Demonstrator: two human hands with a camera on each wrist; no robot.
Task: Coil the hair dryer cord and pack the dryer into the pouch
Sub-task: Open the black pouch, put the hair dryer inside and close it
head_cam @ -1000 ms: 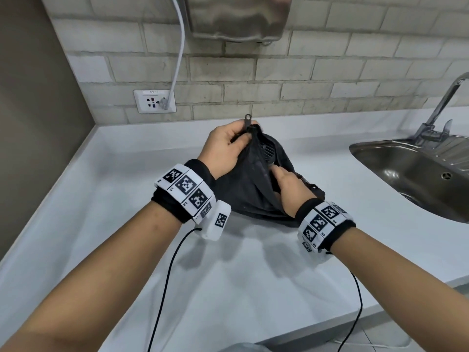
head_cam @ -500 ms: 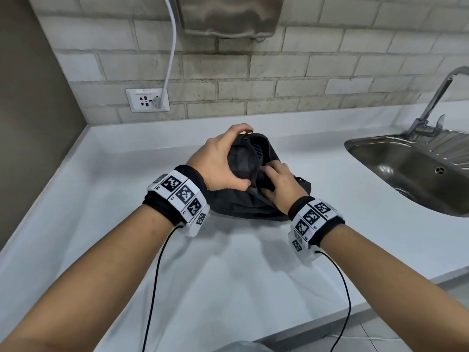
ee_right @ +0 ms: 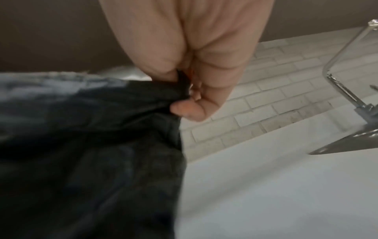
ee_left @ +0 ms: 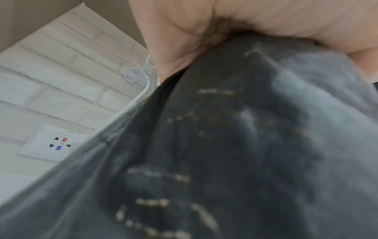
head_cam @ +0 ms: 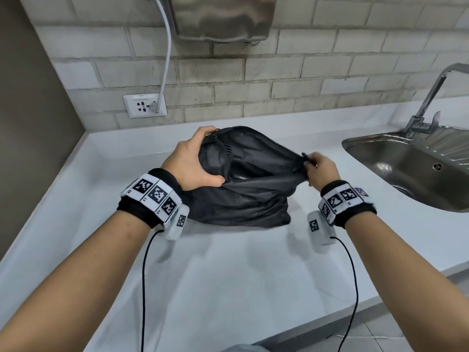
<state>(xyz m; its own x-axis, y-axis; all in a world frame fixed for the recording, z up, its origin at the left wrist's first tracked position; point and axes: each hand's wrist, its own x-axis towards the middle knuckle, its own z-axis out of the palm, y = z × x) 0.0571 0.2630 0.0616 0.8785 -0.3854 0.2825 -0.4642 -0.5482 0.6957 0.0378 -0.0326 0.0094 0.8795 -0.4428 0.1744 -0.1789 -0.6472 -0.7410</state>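
Observation:
A black fabric pouch (head_cam: pixel 243 191) bulges on the white counter (head_cam: pixel 228 275), with the hair dryer (head_cam: pixel 215 161) inside it; only a dark rounded part with a grille shows at the pouch's left end. My left hand (head_cam: pixel 195 161) grips that left end, fingers over the top and thumb below. My right hand (head_cam: pixel 318 168) pinches the pouch's right corner and pulls it taut to the right. In the right wrist view the fingertips (ee_right: pixel 184 110) pinch dark fabric (ee_right: pixel 92 137). The left wrist view is filled with blurred dark cloth (ee_left: pixel 225 153). The cord is hidden.
A steel sink (head_cam: pixel 411 168) with a tap (head_cam: pixel 431 97) lies at the right. On the brick wall are a socket (head_cam: pixel 144 105) with a white cable (head_cam: pixel 166 59) plugged in and a metal dispenser (head_cam: pixel 223 19). A brown wall (head_cam: pixel 33 123) bounds the left.
My right hand has moved from the pouch's middle out to the right, drawing its corner taut. The fabric now covers more of the dryer. My left hand keeps its hold on the left end.

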